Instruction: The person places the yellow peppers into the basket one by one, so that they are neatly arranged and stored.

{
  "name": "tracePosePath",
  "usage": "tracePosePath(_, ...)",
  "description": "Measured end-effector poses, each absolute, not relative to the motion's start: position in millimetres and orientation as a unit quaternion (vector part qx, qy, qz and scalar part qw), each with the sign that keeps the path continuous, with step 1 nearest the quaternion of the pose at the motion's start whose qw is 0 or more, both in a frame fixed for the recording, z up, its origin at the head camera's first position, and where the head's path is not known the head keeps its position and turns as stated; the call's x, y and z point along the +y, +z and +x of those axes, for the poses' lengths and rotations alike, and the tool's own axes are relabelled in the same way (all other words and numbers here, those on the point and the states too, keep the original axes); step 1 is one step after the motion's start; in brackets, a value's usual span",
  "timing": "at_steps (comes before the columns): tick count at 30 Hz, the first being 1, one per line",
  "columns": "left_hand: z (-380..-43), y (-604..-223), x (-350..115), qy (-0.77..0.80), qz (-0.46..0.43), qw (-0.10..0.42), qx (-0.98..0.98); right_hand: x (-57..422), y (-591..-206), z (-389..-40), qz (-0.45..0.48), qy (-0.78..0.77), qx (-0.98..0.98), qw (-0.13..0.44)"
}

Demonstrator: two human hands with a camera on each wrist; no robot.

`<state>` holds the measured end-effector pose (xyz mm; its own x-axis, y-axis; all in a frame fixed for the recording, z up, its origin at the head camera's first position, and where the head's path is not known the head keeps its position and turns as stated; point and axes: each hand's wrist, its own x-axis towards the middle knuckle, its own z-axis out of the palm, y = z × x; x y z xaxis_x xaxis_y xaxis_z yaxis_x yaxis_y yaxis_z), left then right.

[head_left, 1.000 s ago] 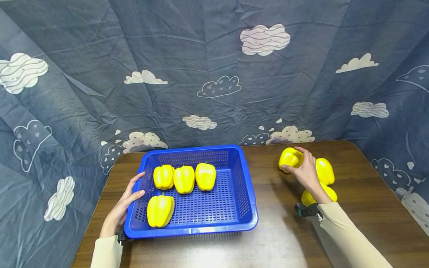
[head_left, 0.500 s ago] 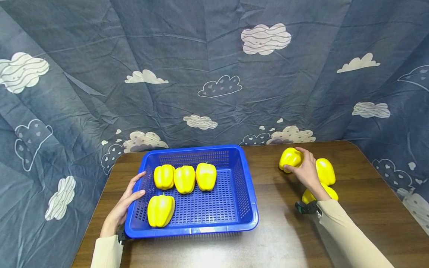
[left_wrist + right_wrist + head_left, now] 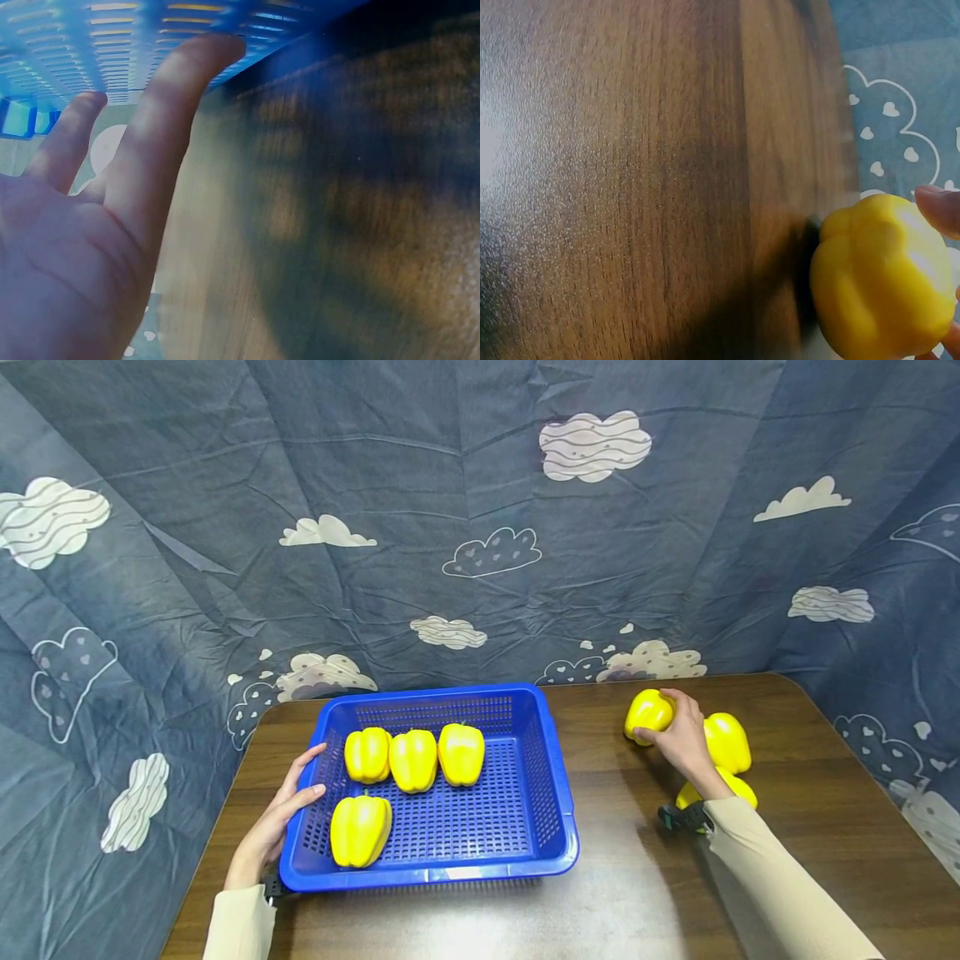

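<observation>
Before a cloud-print curtain (image 3: 405, 593), a person's right hand (image 3: 684, 739) clamps its fingers on a pepper (image 3: 648, 713) toward the far right of the counter (image 3: 832, 852), two other peppers (image 3: 729, 743) lying right and nearer; at left, the left hand (image 3: 272, 818) rests spread fingers across the rim of a basket (image 3: 495, 872) holding four peppers (image 3: 413, 762).

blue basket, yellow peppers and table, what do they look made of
Blue basket: probably molded plastic, semi-gloss, judging by the even perforations and shiny rim.
Yellow peppers: smooth and glossy with bright highlights; real or plastic imitation, I can't tell.
Table: wood or wood-look laminate, satin, showing brown grain and a soft glare.
</observation>
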<state>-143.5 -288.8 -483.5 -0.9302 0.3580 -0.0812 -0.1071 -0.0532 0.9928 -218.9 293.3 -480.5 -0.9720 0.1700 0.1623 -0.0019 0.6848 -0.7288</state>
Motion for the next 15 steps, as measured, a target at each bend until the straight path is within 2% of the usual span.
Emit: tracePosePath(15, -143.4, -483.1, -288.4, 0.722, 0.089, 0.162, 0.667, 290.0, -487.5, -222.3, -0.05, 0.364, -0.921, 0.127)
